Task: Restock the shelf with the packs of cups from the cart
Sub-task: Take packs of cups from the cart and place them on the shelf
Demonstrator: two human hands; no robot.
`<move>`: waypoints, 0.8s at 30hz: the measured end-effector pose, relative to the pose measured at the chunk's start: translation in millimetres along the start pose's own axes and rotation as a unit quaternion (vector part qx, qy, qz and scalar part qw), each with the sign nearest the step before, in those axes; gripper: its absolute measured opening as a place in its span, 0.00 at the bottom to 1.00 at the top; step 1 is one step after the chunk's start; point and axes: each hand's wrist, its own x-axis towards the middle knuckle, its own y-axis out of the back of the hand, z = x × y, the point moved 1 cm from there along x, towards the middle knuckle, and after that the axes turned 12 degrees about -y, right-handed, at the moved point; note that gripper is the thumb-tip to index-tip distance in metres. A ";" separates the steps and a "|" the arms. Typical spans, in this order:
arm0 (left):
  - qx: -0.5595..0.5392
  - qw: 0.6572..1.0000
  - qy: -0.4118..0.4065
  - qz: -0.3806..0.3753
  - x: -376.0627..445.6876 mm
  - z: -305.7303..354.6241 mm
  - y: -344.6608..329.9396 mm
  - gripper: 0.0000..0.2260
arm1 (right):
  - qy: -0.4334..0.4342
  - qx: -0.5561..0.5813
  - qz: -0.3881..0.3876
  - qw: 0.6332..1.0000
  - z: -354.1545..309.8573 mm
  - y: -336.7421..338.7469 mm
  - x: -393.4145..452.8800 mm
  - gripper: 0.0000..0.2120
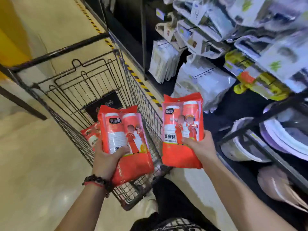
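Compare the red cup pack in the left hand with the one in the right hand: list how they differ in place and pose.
The pack in the left hand is over the wire cart; the pack in the right hand is outside the cart, nearer the shelf. The left pack tilts, its top leaning left; the right pack stands nearly upright. The left hand grips its pack from the left edge; the right hand grips from the right edge. Both share the same red printed design.

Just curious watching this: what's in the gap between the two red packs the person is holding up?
In the head view, the cart's wire side wall shows between the left-hand pack and the right-hand pack. The packs don't touch.
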 end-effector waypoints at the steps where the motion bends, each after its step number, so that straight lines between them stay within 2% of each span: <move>1: 0.007 1.000 -0.003 -0.014 -6.2 4.0 -9.1 0.37 | 0.005 0.008 0.011 1.000 4.3 15.1 -11.3 0.17; 3: 0.021 0.999 -0.013 -0.041 -15.1 11.6 -27.6 0.38 | 0.014 0.035 0.027 0.999 12.3 42.5 -31.1 0.27; 4: 0.023 0.998 -0.016 -0.063 -19.5 16.1 -39.4 0.38 | 0.014 0.049 0.046 0.998 15.7 58.4 -40.3 0.29; 8: 0.014 0.989 -0.029 -0.142 -35.1 36.3 -94.8 0.40 | -0.001 0.071 0.136 0.988 30.3 119.9 -65.8 0.20; 10: 0.026 0.985 -0.045 -0.162 -41.1 42.0 -115.9 0.36 | -0.022 0.076 0.163 0.983 37.7 141.2 -71.6 0.18; 12: 0.041 0.976 -0.064 -0.202 -54.5 50.5 -154.3 0.33 | -0.043 0.095 0.207 0.973 51.6 180.4 -82.7 0.22; 15: 0.053 0.961 -0.084 -0.258 -72.8 60.7 -211.5 0.39 | -0.057 0.121 0.263 0.955 67.9 230.9 -99.4 0.27; 18: 0.048 0.945 -0.092 -0.311 -98.8 72.7 -269.6 0.39 | -0.046 0.147 0.314 0.937 80.1 281.1 -117.0 0.28; 24: 0.030 0.914 -0.138 -0.380 -157.5 100.3 -374.3 0.38 | -0.073 0.196 0.372 0.904 104.3 381.6 -141.1 0.35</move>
